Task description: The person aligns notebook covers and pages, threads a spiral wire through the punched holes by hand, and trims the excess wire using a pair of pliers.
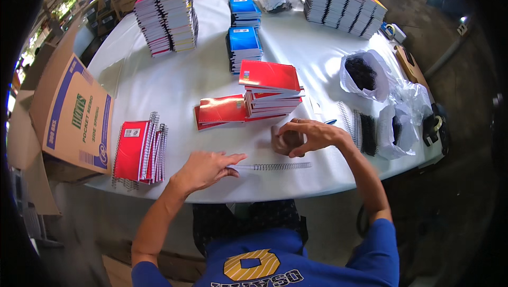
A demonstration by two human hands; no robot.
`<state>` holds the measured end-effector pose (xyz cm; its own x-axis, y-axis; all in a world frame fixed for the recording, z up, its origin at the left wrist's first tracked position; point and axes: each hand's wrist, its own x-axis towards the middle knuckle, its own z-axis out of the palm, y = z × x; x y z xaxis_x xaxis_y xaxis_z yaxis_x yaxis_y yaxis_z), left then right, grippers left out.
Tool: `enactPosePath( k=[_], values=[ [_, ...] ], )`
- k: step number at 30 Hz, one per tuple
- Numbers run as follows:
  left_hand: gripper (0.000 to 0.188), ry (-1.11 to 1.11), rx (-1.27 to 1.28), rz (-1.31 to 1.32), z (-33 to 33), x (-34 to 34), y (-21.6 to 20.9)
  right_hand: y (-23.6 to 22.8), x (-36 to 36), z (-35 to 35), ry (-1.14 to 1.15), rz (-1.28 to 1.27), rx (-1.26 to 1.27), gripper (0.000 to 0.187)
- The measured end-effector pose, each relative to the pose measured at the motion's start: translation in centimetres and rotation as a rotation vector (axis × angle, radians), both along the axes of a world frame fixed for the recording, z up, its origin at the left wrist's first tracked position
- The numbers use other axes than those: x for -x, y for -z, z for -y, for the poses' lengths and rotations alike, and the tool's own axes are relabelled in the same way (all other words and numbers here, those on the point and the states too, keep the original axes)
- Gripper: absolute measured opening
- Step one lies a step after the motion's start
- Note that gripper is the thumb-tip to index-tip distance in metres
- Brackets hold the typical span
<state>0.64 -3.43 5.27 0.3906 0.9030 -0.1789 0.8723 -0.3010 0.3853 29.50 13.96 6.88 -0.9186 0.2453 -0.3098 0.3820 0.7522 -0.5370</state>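
Note:
My left hand [203, 170] is closed at the near middle of the table, thumb and forefinger pinching the left end of a thin metal spiral coil [283, 166]. The coil lies sideways, pointing to the right. Just beyond it, my right hand [315, 136] curls its fingers and thumb around a small brown block [280, 141], blurred by motion. What the block is made of I cannot make out. Past my hands stands a stack of red-covered booklets [270, 75], with a few more red booklets [222, 109] lying to its left.
Coil-bound red notebooks [129, 152] are stacked at left beside a cardboard box [76, 109]. Blue notebooks [244, 38] and tall notebook stacks [166, 17] [344, 6] stand farther back. At right are plastic bags [346, 80] of black coils, and loose coils [365, 133].

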Motion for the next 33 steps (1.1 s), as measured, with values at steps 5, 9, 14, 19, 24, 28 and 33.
enactPosePath(
  k=[5,9,14,19,24,28,33],
  values=[
    [0.054,0.033,-0.107,-0.150,-1.7,-0.4,1.1,1.2,3.3,2.2,-0.003,-0.106,0.430,0.061],
    [0.057,0.044,-0.213,-0.084,-2.8,-0.1,1.6,2.0,2.6,0.7,0.001,-0.261,0.558,0.055],
    [0.065,-0.016,-0.232,-0.080,-3.7,-0.6,1.2,2.3,1.8,0.7,0.128,-0.337,0.530,0.064],
    [0.076,-0.134,-0.343,-0.054,-3.8,-0.9,1.2,2.2,2.9,0.3,0.178,-0.202,0.435,0.066],
    [0.081,-0.160,-0.408,-0.031,-3.6,-0.8,2.0,1.2,3.6,0.9,0.206,-0.201,0.439,0.067],
    [0.087,-0.200,-0.379,0.020,-3.3,-1.3,1.5,3.5,2.8,0.3,0.057,-0.588,0.775,0.060],
    [0.113,-0.264,-0.533,0.408,-3.4,-0.7,3.0,2.8,3.5,-0.1,0.192,-0.262,0.474,0.058]
  ],
)
